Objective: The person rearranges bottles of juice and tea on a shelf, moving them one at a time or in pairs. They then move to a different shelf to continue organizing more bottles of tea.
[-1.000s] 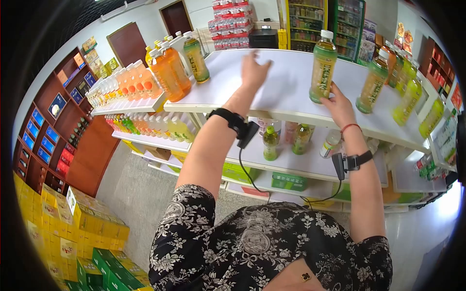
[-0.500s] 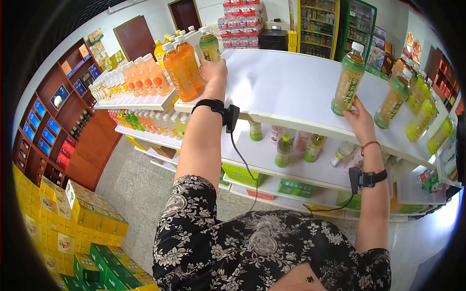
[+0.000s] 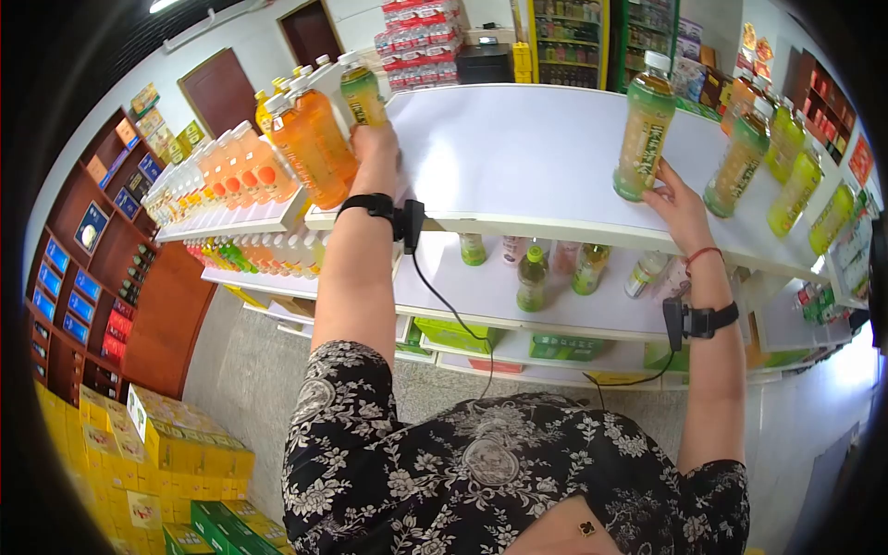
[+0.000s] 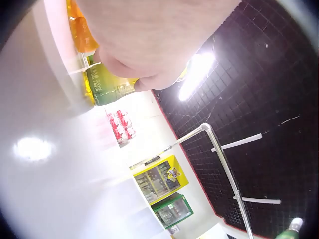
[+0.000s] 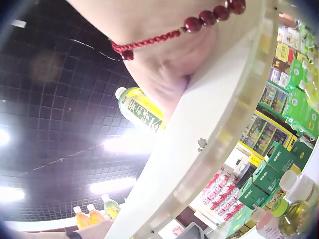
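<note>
My left hand [image 3: 375, 143] grips the lower part of a green-labelled drink bottle [image 3: 360, 91] at the left end of the white top shelf. In the left wrist view, its fingers [image 4: 149, 82] curl over the green and yellow label [image 4: 107, 84]. Right of the middle, another green-labelled bottle [image 3: 646, 125] with a white cap stands upright. Thumb and fingers of my right hand [image 3: 680, 203] hold it low, at its base. In the right wrist view, that hand [image 5: 169, 74] covers the lower end of the bottle [image 5: 139, 109].
Orange drink bottles [image 3: 310, 148] stand left of my left hand. A similar green-labelled bottle [image 3: 738, 162] and several yellow-green bottles [image 3: 795, 194] stand further right. Below is a lower shelf [image 3: 435, 277] with small bottles. Stacked yellow cartons [image 3: 185, 435] stand on the floor at left.
My left hand has moved left from above the middle of the shelf and taken hold of the left green-labelled bottle. The right hand has stayed at the base of its bottle.
</note>
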